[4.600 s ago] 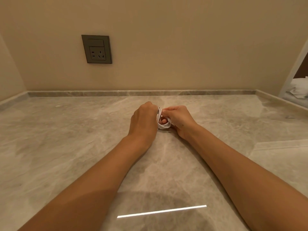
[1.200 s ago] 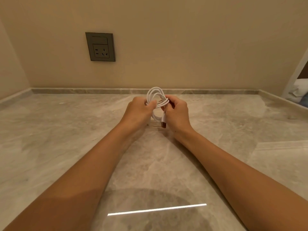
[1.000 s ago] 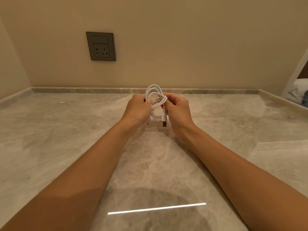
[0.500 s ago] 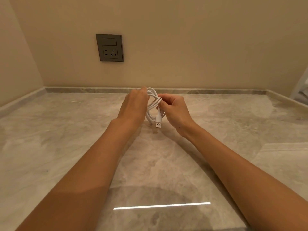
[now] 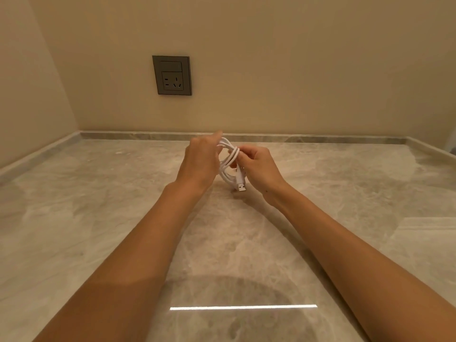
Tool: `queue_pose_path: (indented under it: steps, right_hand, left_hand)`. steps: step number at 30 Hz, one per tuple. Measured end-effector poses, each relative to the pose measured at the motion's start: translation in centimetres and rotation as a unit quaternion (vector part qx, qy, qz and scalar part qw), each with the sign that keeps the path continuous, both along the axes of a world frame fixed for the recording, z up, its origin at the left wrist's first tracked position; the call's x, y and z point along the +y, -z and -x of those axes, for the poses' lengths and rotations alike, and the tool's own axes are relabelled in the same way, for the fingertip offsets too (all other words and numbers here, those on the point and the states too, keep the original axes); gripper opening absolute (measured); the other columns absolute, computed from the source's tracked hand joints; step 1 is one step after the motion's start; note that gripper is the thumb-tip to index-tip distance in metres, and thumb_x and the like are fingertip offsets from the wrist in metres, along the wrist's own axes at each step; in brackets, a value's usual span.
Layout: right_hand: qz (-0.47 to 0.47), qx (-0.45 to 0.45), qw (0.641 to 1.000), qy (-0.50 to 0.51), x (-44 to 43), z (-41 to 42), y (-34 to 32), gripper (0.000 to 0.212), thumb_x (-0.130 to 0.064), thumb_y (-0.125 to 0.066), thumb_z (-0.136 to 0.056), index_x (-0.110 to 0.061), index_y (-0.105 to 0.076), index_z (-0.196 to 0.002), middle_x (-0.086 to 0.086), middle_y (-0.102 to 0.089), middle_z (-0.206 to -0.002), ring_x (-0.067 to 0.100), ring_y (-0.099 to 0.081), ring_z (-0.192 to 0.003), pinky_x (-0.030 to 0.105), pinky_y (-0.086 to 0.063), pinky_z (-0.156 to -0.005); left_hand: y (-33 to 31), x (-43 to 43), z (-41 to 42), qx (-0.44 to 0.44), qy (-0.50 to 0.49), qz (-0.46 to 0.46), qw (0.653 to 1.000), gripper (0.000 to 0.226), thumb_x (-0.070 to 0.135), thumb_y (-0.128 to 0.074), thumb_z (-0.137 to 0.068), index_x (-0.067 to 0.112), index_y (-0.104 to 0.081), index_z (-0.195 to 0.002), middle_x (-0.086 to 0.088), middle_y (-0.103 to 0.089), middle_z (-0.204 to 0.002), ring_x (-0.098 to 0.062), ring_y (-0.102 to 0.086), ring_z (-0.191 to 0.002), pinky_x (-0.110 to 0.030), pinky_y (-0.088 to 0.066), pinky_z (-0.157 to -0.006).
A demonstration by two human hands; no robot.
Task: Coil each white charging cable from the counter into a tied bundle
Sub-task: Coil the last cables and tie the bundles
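Nearest the camera, a thin bright strip of reflected light is seen on the polished grey-beige marble countertop, lying across a rounded dark shadow. Two bare forearms are stretched forward over the stone from the lower corners and are drawn together towards the middle of the counter.

There the white charging cable is held up between the two hands, gathered into several loose oval loops that stand roughly upright. The right hand is closed on the coil: the strands are pinched together near the top of the loops between curled thumb and forefinger. Just beside that hand's palm, the cable's white USB plug hangs free with its metal end pointing down towards the stone; whether the counter is touched by it cannot be told.

The left hand is turned with its back to the camera and is set against the far left side of the loops. One fingertip is raised above the coil, but the remaining fingers are hidden, so its hold cannot be told.

Further back, the counter is edged by a low marble upstand. Above it, a dark grey rectangular socket plate is mounted on the plain beige wall.
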State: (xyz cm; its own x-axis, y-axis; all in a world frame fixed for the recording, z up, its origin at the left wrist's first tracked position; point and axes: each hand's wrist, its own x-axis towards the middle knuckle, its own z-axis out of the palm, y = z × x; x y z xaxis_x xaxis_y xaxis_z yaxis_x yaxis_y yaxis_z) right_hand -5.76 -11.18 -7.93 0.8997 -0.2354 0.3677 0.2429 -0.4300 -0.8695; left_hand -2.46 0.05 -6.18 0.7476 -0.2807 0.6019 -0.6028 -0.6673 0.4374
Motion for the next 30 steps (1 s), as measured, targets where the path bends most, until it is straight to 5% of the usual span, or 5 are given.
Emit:
queue_pose_path:
  steps: [9, 14, 20, 27, 30]
  right_hand:
    - [0.047, 0.044, 0.998, -0.027, -0.9, 0.0, -0.6, 0.025, -0.012, -0.048, -0.095, -0.001, -0.069, -0.085, 0.004, -0.062, -0.074, 0.014, -0.055, -0.071, 0.040, -0.048, -0.076]
    - [0.060, 0.075, 0.995, -0.030, -1.2, -0.2, -0.3, 0.027, -0.013, -0.049, -0.096, 0.005, -0.068, -0.091, 0.005, -0.062, -0.076, 0.014, -0.057, -0.068, 0.034, -0.048, -0.073]
    - [-0.057, 0.135, 0.985, -0.095, -1.0, 0.5, -0.8, 0.023, -0.010, -0.043, -0.095, -0.005, -0.064, -0.102, 0.002, -0.063, -0.079, 0.005, -0.058, -0.061, 0.014, -0.039, -0.046]
    - [-0.151, 0.157, 0.967, -0.133, -1.5, 0.2, -0.6, 0.031, -0.014, -0.043, -0.096, 0.005, -0.062, -0.110, 0.013, -0.065, -0.094, 0.017, -0.062, -0.076, 0.026, -0.048, -0.068]
    - [-0.143, 0.159, 0.968, -0.134, -1.6, 0.4, -0.5, 0.026, -0.014, -0.042, -0.098, -0.001, -0.063, -0.091, 0.009, -0.063, -0.076, 0.006, -0.059, -0.055, 0.017, -0.046, -0.054]
  left_hand:
    - [-0.2, 0.4, -0.7, 0.102, 0.011, 0.029, 0.994, 0.014, 0.011, -0.054, -0.091, 0.002, -0.059, -0.083, -0.022, -0.065, -0.085, -0.035, -0.066, -0.069, -0.045, -0.057, -0.065]
    - [0.3, 0.5, -0.9, 0.197, 0.071, 0.018, 0.978, 0.014, 0.008, -0.051, -0.093, -0.003, -0.060, -0.091, -0.017, -0.061, -0.075, -0.020, -0.060, -0.046, -0.023, -0.051, -0.041]
    - [0.6, 0.7, -1.2, 0.174, 0.037, 0.058, 0.982, 0.016, 0.010, -0.046, -0.096, 0.004, -0.055, -0.085, -0.009, -0.056, -0.063, -0.008, -0.052, -0.032, -0.014, -0.039, -0.031]
    - [0.9, 0.1, -0.8, 0.204, 0.056, 0.114, 0.971, 0.018, 0.003, -0.044, -0.095, 0.000, -0.056, -0.082, -0.016, -0.059, -0.062, -0.010, -0.053, -0.028, -0.018, -0.043, -0.031]
    - [1.3, 0.2, -0.8, 0.183, 0.044, 0.100, 0.977, 0.017, 0.004, -0.044, -0.094, 0.000, -0.056, -0.082, -0.014, -0.058, -0.060, -0.010, -0.053, -0.028, -0.019, -0.043, -0.031]
